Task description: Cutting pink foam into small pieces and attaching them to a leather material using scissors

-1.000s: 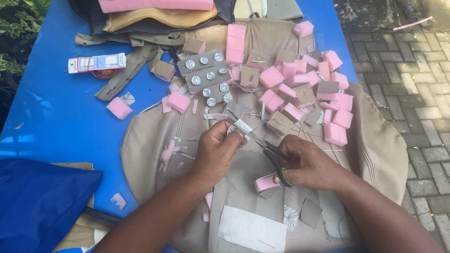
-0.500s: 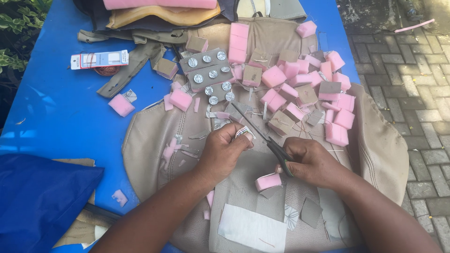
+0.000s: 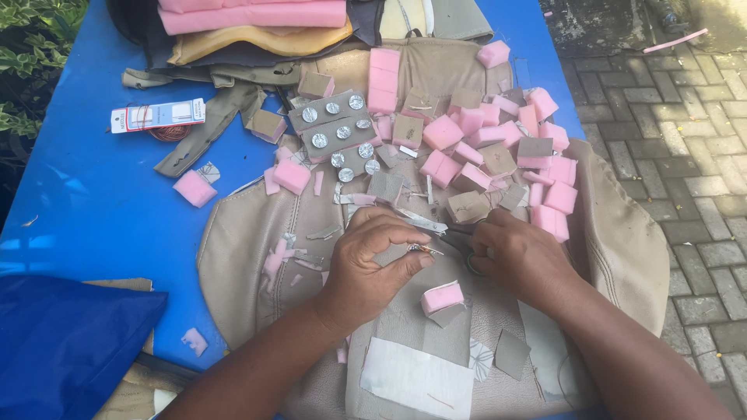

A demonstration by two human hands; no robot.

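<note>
Two hands at mid-worktop: left hand (image 3: 373, 260) pinches a small metal piece (image 3: 420, 249) in pressed fingers; right hand (image 3: 521, 257) closed on scissors (image 3: 436, 228) just beside it. Trimming step apparently; the next cut needs steady alignment. Pink foam block (image 3: 442, 297) nearby.

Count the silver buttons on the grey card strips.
10 buttons: three on the top strip, three on the middle one, four below; others may be hidden.

Blue table (image 3: 93, 210): tan seat cover (image 3: 249, 249), pink foam block (image 3: 194, 188), card packet (image 3: 157, 115), perhaps needles.
</note>
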